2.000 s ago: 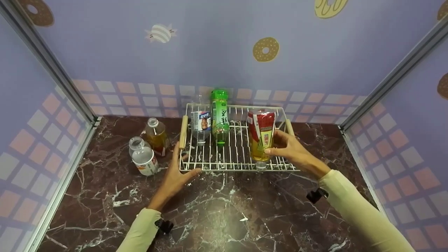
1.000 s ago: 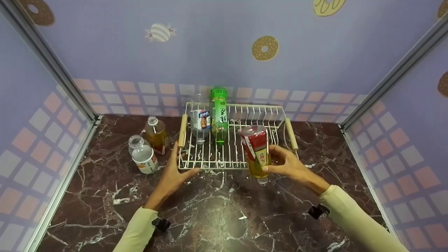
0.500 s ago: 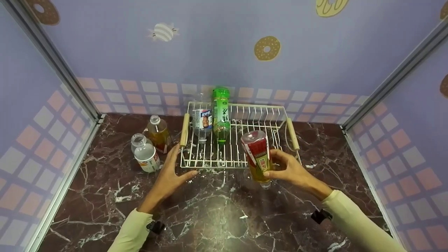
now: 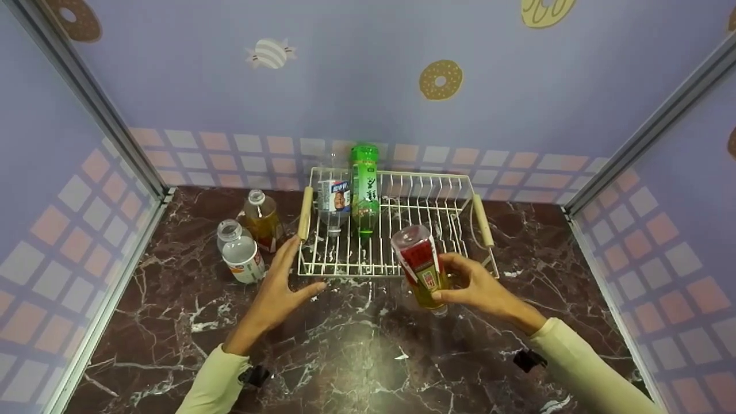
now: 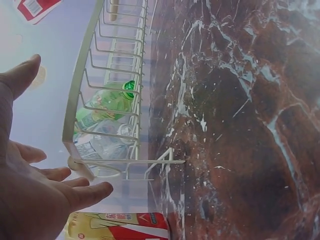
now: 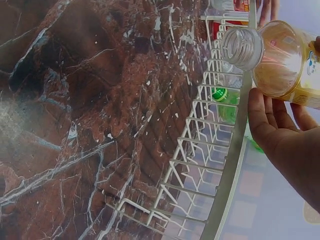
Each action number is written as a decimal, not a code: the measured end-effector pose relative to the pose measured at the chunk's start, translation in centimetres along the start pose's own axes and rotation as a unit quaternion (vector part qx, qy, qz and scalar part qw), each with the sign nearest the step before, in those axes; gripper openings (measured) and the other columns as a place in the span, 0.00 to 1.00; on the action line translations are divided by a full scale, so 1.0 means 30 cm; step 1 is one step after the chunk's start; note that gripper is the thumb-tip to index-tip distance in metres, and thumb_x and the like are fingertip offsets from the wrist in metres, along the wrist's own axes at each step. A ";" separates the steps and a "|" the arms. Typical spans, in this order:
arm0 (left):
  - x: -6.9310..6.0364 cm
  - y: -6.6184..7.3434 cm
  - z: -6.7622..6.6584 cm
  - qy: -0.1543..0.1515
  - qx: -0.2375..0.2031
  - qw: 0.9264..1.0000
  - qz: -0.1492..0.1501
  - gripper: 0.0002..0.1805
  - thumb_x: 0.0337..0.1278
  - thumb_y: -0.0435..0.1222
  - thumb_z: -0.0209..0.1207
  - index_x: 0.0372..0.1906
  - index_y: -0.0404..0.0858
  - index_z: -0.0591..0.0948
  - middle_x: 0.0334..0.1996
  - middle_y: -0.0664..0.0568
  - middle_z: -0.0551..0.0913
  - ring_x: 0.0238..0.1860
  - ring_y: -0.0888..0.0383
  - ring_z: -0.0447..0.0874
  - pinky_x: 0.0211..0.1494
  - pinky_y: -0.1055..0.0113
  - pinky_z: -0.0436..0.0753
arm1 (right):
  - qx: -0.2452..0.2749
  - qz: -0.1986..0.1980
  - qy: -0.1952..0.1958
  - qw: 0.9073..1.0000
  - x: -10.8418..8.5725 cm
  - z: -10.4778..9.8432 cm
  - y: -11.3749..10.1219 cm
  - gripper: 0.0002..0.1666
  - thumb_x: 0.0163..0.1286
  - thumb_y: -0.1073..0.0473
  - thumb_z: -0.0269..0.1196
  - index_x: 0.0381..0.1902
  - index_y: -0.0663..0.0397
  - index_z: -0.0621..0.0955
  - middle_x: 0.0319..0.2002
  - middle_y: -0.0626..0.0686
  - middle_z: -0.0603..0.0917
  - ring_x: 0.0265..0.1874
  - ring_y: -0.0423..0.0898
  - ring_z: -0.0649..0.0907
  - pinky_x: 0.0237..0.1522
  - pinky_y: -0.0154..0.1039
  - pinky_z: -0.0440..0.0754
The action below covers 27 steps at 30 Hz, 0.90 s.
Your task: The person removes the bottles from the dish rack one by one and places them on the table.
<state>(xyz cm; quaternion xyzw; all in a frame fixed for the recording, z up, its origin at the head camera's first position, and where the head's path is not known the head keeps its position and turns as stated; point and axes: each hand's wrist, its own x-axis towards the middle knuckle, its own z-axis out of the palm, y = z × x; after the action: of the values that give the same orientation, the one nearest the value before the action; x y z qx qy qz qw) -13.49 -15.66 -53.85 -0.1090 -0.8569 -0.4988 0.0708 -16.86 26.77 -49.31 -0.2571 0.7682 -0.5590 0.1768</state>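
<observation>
My right hand (image 4: 480, 290) grips a plastic bottle (image 4: 422, 267) with a red and yellow label, tilted neck-down over the rack's front edge. In the right wrist view the open neck (image 6: 242, 47) shows no cap. My left hand (image 4: 279, 296) is spread by the left wooden handle (image 4: 305, 213) of the white wire rack (image 4: 397, 270); whether its fingertips touch the handle I cannot tell. Inside the rack's left part lie a clear bottle (image 4: 334, 198) with a blue and white label and a green bottle (image 4: 365, 190), both with necks toward the front.
Left of the rack, a white-labelled clear bottle (image 4: 244, 259) and an amber-looking bottle (image 4: 263, 218) stand upright without caps on the dark marbled tabletop (image 4: 345, 356). Patterned panels (image 4: 356, 86) enclose the back and both sides. A second wooden handle (image 4: 483, 221) is on the rack's right.
My right hand has drawn the red and yellow bottle from over the rack toward the front, its base tipping more into view. My left hand has shifted slightly back from the rack's corner.
</observation>
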 end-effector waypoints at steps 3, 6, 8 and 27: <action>-0.002 0.014 -0.002 0.003 0.004 1.000 0.008 0.60 0.60 0.42 0.81 0.88 0.32 0.56 0.88 0.34 0.53 0.85 0.30 0.55 0.83 0.24 0.57 | -0.001 0.001 -0.007 1.000 -0.006 0.005 0.006 0.40 0.69 0.68 0.75 0.74 0.75 0.71 0.67 0.72 0.81 0.61 0.58 0.86 0.66 0.49 0.88; -0.007 0.031 -0.004 0.003 0.003 1.000 0.010 0.59 0.59 0.40 0.81 0.88 0.32 0.57 0.88 0.35 0.54 0.85 0.30 0.56 0.82 0.23 0.57 | 0.004 0.004 -0.012 1.000 -0.011 0.011 0.007 0.39 0.69 0.68 0.75 0.73 0.74 0.72 0.65 0.71 0.82 0.60 0.60 0.86 0.65 0.46 0.88; -0.010 0.042 -0.006 0.000 0.004 1.000 0.009 0.59 0.59 0.40 0.81 0.88 0.33 0.58 0.88 0.35 0.54 0.85 0.30 0.56 0.81 0.22 0.57 | 0.003 0.002 -0.012 1.000 -0.013 0.015 0.006 0.38 0.69 0.68 0.75 0.72 0.73 0.73 0.64 0.70 0.83 0.58 0.59 0.87 0.63 0.45 0.89; -0.030 0.099 0.014 0.004 0.015 0.998 0.066 0.55 0.58 0.38 0.81 0.85 0.30 0.64 0.84 0.32 0.64 0.82 0.31 0.64 0.83 0.30 0.63 | -0.083 -0.001 -0.023 0.996 -0.026 0.049 0.002 0.39 0.69 0.61 0.78 0.72 0.66 0.76 0.62 0.63 0.85 0.58 0.60 0.86 0.64 0.45 0.87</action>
<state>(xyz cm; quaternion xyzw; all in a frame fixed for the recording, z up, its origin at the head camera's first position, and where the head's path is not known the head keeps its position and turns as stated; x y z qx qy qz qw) -11.88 -13.97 -51.77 -0.1619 -0.8551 -0.4803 0.1090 -15.42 26.13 -49.84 -0.2845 0.8075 -0.4872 0.1724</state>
